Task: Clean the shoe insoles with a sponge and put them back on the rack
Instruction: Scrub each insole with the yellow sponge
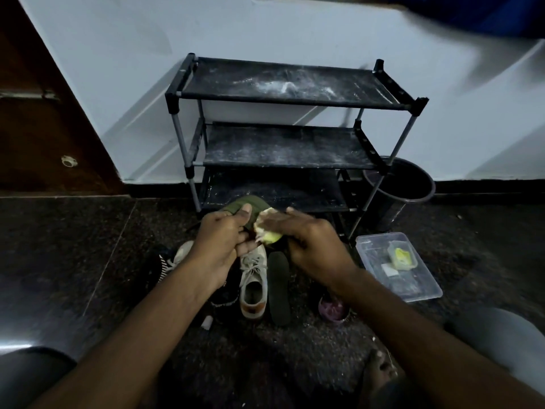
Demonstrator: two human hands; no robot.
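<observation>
Forearms reach in from the near edge, the left hand (219, 237) clamping thumb and curled fingers on the green insole (252, 206), the right hand (312, 246) just beside it wrapped round the yellow sponge (267, 228) that presses against that insole, a dark insole (278, 290) on the floor below the grip.

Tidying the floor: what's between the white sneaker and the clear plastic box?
In the head view, a dark insole lies beside the white sneaker; a purplish bowl sits nearer the clear plastic box.
</observation>
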